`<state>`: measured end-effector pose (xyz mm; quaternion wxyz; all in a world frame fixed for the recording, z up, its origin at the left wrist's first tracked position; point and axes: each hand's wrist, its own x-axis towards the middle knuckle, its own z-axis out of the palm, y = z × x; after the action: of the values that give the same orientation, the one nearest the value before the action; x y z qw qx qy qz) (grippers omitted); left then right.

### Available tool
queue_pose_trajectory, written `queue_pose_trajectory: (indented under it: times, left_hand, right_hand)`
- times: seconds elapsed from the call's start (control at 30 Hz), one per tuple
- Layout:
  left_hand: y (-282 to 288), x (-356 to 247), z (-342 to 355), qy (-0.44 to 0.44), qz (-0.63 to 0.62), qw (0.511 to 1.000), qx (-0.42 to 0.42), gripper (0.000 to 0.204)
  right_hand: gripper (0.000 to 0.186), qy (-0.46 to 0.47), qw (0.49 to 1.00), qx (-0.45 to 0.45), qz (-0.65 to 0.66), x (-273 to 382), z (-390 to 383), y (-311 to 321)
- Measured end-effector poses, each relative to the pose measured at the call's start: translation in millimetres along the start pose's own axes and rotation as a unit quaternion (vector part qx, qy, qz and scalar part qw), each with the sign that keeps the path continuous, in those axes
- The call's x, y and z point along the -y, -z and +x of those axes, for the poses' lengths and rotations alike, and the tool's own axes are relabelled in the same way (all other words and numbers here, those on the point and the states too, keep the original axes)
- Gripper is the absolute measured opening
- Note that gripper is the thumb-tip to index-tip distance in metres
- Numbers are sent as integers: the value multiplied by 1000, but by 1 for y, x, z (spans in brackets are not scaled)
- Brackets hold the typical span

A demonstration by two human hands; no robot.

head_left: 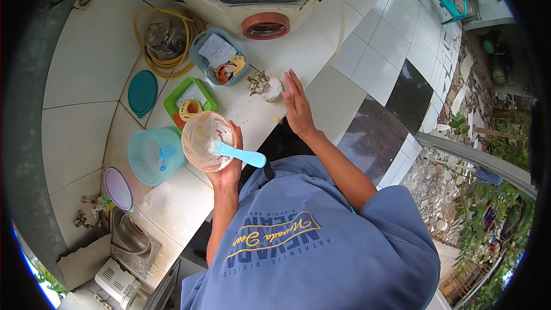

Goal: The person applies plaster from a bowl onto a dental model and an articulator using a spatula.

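Observation:
My left hand (228,173) grips an orange mixing bowl (194,138) from its side and underneath, tilted so its inside shows. White plaster-like paste (222,132) coats the inner wall. A light blue spatula (244,155) rests in the bowl, its broad end jutting over the rim toward me. My right hand (297,108) is held upright with fingers stretched, close beside a white plaster mound (274,89) at the counter's edge. Whether the fingertips touch the mound I cannot tell. A small brass hinged metal frame (257,82) adjoins the mound on its left.
Along the counter stand a blue basket (199,57), a green tray (170,103) with dental-like models, a teal lid (142,93) and a translucent teal tub (138,158). A cabinet with a red-ringed opening (266,25) stands behind. A sink (129,232) lies at the near left.

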<state>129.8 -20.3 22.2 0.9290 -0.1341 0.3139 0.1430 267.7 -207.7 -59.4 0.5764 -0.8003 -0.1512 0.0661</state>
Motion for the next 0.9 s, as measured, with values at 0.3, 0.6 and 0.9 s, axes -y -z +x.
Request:
queue_pose_trajectory:
  times: [0.3,0.6,0.9]
  left_hand:
    - [0,-3,3,-13,7,1000,1,58]
    - [3,-11,-3,-22,5,1000,-15,59]
    - [5,-21,-9,-31,4,999,-4,55]
  right_hand:
    - [51,147,966,12,-211,14,17,12]
    - [47,122,980,-9,-159,5,21,7]
    - [40,184,951,0,-249,16,23,6]
